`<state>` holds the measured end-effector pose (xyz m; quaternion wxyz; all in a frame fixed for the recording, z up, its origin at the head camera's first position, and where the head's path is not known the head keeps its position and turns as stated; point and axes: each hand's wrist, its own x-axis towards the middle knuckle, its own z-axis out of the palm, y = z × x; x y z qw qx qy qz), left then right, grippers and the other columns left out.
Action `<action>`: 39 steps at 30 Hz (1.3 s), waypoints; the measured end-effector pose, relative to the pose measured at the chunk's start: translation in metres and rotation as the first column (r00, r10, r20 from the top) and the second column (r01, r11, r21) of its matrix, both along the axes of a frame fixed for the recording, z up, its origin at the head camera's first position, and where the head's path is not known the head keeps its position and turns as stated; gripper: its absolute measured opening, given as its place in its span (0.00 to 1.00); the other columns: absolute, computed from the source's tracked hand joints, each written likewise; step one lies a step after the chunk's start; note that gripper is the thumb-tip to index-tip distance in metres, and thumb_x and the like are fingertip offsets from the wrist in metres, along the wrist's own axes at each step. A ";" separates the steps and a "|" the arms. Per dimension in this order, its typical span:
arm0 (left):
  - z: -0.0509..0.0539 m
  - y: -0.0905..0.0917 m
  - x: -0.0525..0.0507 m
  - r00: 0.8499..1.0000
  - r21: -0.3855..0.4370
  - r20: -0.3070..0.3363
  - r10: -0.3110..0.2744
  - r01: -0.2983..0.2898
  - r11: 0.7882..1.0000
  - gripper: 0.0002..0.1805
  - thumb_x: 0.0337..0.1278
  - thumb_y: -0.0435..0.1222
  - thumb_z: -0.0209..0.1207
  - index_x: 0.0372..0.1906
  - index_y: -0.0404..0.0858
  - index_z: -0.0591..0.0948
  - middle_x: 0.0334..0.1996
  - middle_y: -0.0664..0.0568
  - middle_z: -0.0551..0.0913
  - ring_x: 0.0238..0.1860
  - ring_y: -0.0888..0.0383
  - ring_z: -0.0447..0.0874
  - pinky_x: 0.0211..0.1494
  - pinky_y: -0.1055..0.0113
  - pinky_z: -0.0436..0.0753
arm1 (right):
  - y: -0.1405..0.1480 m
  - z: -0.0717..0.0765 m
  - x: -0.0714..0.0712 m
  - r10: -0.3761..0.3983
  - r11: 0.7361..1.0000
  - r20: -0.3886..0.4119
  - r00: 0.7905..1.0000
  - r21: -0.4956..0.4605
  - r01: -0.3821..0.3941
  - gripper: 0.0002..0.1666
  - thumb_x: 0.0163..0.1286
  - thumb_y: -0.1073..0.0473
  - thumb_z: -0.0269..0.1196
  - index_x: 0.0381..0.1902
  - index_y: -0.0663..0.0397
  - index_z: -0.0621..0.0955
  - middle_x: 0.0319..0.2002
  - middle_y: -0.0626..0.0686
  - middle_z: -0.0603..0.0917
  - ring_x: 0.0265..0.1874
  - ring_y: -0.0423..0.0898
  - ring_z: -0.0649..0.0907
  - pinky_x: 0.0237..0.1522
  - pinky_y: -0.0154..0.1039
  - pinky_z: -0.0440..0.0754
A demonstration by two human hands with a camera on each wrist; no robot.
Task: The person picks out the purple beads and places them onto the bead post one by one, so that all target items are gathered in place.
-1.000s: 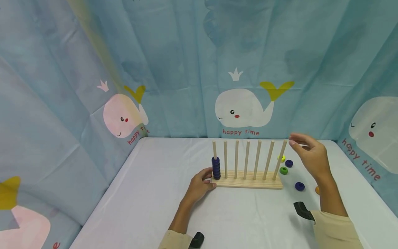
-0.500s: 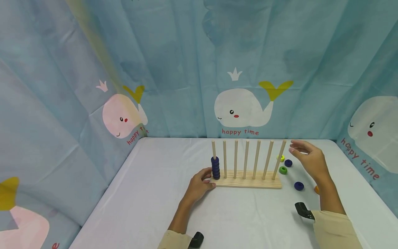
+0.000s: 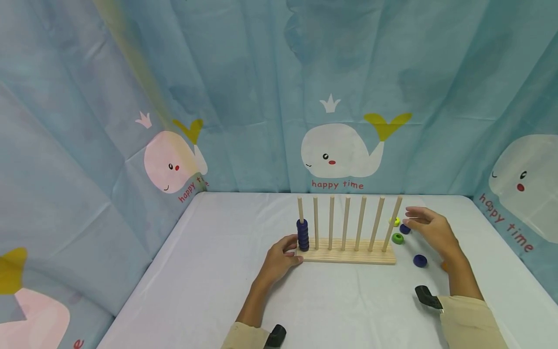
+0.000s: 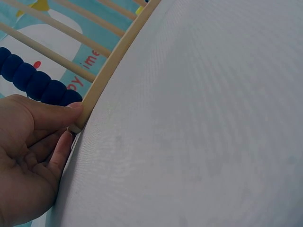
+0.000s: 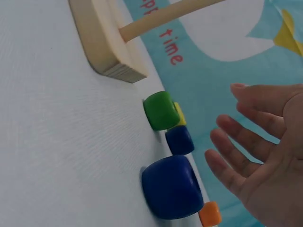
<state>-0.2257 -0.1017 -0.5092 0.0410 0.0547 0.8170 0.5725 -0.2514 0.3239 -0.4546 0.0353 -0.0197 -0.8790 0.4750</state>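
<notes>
A wooden peg stand (image 3: pixel 348 258) with a row of upright pegs is on the white table. Dark blue beads (image 3: pixel 302 235) are stacked on its leftmost peg; the other pegs are bare. My left hand (image 3: pixel 277 261) pinches the left end of the base, thumb on top in the left wrist view. To the right of the stand, my right hand (image 3: pixel 431 230) hovers above loose beads, fingers relaxed and holding nothing. Below it lie a blue bead (image 3: pixel 405 229), a green bead (image 3: pixel 397 238) and a yellow bead (image 3: pixel 395 222). Closer to me sits another blue bead (image 3: pixel 420 261).
An orange bead (image 5: pixel 209 214) lies at the right, mostly hidden by my right forearm in the head view. Blue curtains (image 3: pixel 253 97) printed with whales hang behind the table (image 3: pixel 218 232) and along both sides.
My right hand has come down from beside the top of the rightmost peg towards the loose beads. The left hand and the peg stand have stayed in place.
</notes>
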 end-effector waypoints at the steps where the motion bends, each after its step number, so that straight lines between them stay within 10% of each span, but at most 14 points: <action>1: 0.000 0.000 0.000 1.000 0.000 0.000 -0.001 0.001 1.000 0.36 0.59 0.29 0.71 0.74 0.42 0.77 0.67 0.41 0.82 0.66 0.44 0.83 0.70 0.53 0.84 | 0.001 -0.002 -0.001 0.007 1.000 0.015 1.000 0.003 -0.007 0.39 0.82 0.43 0.60 0.79 0.60 0.68 0.73 0.70 0.73 0.73 0.73 0.70 0.68 0.80 0.68; 39: 0.000 -0.002 -0.001 0.999 0.027 -0.016 -0.028 0.028 0.999 0.36 0.59 0.29 0.71 0.74 0.39 0.76 0.68 0.41 0.81 0.68 0.45 0.81 0.71 0.57 0.84 | 0.010 -0.028 -0.010 0.036 0.988 0.115 0.993 0.145 -0.053 0.36 0.74 0.64 0.67 0.76 0.63 0.71 0.66 0.74 0.78 0.66 0.73 0.76 0.64 0.73 0.78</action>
